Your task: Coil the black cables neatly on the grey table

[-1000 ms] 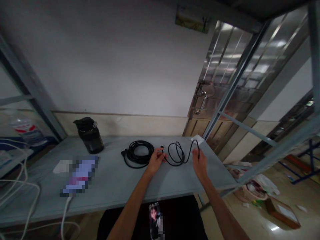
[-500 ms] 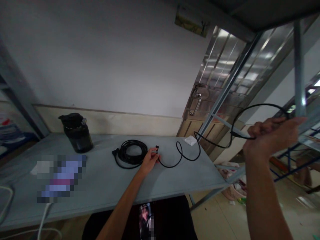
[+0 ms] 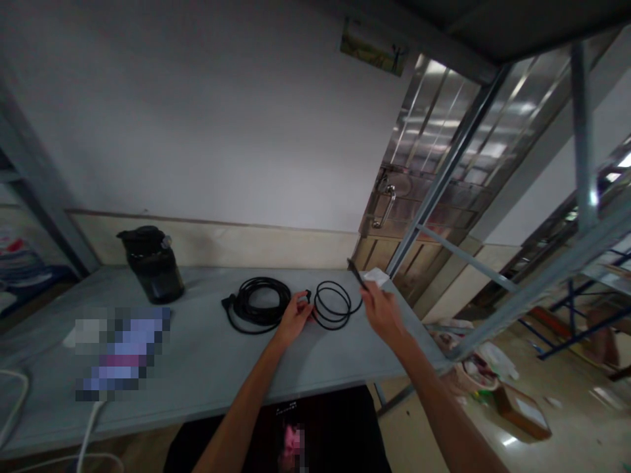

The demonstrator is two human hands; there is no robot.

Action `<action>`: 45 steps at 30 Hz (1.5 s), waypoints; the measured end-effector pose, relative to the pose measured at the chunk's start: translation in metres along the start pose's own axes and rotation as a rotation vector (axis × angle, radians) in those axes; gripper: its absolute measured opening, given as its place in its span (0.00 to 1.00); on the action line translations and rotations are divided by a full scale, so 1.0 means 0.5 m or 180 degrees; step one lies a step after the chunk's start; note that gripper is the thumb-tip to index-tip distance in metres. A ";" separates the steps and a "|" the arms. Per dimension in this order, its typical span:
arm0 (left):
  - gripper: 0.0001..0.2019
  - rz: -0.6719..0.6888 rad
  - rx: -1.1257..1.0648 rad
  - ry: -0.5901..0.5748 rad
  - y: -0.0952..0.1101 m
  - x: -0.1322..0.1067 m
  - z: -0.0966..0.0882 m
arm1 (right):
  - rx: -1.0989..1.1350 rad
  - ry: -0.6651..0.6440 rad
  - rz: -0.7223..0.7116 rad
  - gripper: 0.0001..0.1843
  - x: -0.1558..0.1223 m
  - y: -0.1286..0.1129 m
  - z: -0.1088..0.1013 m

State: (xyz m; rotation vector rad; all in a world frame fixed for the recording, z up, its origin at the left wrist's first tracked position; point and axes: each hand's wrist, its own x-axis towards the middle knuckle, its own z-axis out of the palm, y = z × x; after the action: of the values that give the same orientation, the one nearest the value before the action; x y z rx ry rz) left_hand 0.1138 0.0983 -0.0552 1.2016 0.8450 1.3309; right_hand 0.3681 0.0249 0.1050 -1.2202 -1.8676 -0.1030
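Black cable (image 3: 350, 305) – loose loops on the surface (image 3: 207, 355), between left hand (image 3: 296, 318) and right hand (image 3: 383, 314) | left pinches one end; right grips farther along | risk: loops could spring open if either grip slackens – or tangle with the neighbouring coil (image 3: 259, 318)

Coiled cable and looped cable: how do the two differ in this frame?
The coiled cable is a thick bundle of many turns; the looped cable shows only a few loose loops. The coiled cable lies unheld on the table; the looped cable runs between the left hand and the right hand, held by both. Both are black.
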 end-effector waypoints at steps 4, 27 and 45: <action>0.38 0.0007 0.0061 0.0008 0.002 0.001 -0.006 | -0.0508 -0.1030 -0.0364 0.23 -0.093 0.006 0.152; 0.23 0.0533 0.1272 -0.0241 0.058 -0.041 0.010 | -0.0616 -0.1453 0.0000 0.22 -0.181 0.047 0.258; 0.26 0.1673 0.4043 0.0365 0.129 -0.145 -0.309 | -0.0881 -0.1255 0.0633 0.27 -0.168 0.039 0.258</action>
State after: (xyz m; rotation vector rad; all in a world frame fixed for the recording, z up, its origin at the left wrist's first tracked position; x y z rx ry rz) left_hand -0.0591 0.0421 -0.0422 2.4626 1.6340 1.2295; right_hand 0.3145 0.0397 -0.0401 -1.7098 -2.1018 -0.0112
